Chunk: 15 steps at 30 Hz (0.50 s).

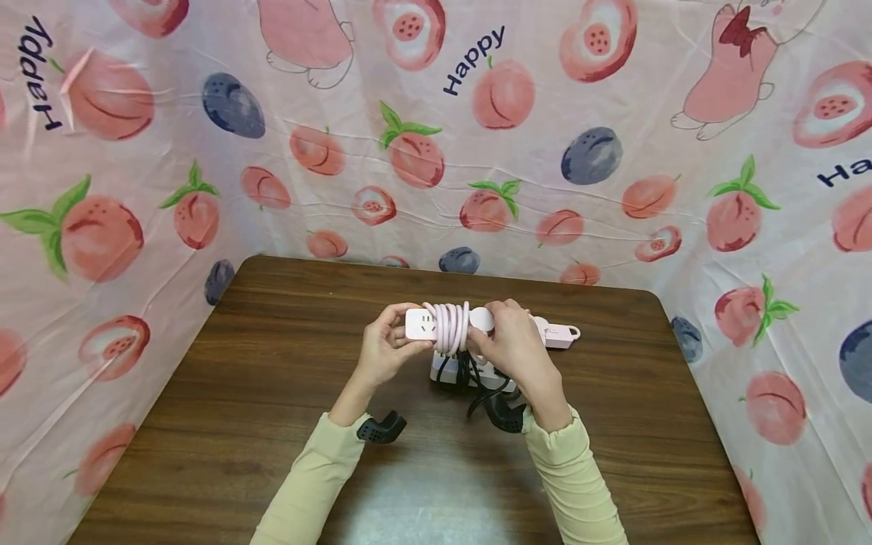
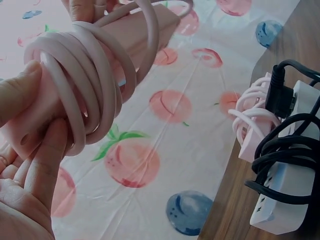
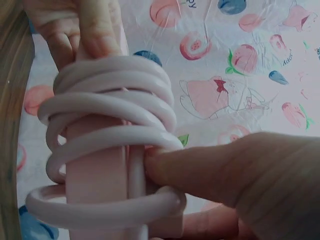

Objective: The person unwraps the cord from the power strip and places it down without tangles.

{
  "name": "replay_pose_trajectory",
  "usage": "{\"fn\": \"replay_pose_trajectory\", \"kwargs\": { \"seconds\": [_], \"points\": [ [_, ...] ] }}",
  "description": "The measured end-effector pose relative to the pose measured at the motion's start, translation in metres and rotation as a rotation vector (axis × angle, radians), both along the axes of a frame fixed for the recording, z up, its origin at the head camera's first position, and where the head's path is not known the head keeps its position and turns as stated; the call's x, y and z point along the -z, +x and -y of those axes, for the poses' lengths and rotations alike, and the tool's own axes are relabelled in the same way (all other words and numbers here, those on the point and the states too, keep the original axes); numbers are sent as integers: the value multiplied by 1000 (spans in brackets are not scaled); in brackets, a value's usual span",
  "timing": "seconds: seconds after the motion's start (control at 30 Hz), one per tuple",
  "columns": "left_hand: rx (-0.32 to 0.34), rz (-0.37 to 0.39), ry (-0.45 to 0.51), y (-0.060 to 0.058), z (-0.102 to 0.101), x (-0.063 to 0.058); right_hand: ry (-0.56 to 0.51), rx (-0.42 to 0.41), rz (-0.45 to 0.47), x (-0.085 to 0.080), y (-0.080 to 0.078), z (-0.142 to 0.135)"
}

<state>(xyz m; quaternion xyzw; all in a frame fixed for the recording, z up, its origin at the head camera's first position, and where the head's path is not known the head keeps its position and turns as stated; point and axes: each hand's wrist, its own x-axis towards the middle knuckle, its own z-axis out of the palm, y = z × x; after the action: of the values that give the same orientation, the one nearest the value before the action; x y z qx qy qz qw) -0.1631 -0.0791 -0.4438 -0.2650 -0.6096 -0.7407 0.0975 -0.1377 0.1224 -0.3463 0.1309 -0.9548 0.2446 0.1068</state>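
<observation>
A pale pink power strip with its thick cord wound round it is held above the table. At its socket end, my left hand grips it between thumb and fingers. My right hand grips it on the other side of the coils. In the right wrist view, the right thumb presses beside the lowest loops, and the fingers are partly hidden behind. Under the hands lies a white power strip with a black cord bundled round it. Beside that lies another pink cord-wrapped strip.
A pink end piece with a hanging loop shows right of my right hand; I cannot tell which strip it belongs to. The brown wooden table is enclosed by a peach-print cloth at the back and sides.
</observation>
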Motion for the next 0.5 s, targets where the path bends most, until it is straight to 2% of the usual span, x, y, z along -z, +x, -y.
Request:
{"fn": "replay_pose_trajectory", "kwargs": {
  "seconds": [0.27,0.5],
  "points": [
    [25,5,49,-2,1,-1,33,31,-119,2,3,4],
    [61,9,76,-2,2,1,17,39,-110,1,1,4]
  ]
}}
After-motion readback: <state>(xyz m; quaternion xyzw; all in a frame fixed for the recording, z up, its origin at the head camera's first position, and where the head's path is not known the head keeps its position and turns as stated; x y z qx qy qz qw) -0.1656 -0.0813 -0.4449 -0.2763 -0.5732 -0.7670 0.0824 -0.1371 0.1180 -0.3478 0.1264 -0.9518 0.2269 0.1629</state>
